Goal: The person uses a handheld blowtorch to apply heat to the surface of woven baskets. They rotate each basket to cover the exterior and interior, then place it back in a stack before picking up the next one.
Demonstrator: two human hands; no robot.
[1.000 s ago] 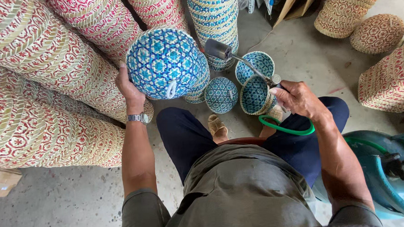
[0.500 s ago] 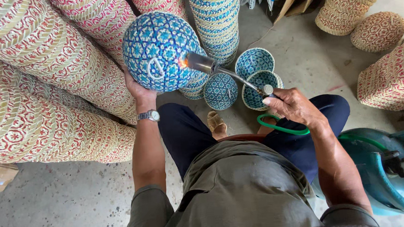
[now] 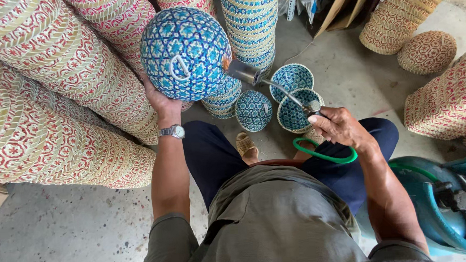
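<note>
Head view: left hand [image 3: 159, 100] grips a blue basket [image 3: 186, 52], held up. Right hand [image 3: 339, 126] grips a torch [image 3: 273, 83], its tip touching the basket.

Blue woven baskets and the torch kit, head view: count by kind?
Round blue patterned woven basket held up by the left hand: 1
Small blue woven baskets on the floor: 3
Metal gas torch in the right hand: 1
Green hose: 1
Total: 6
</note>
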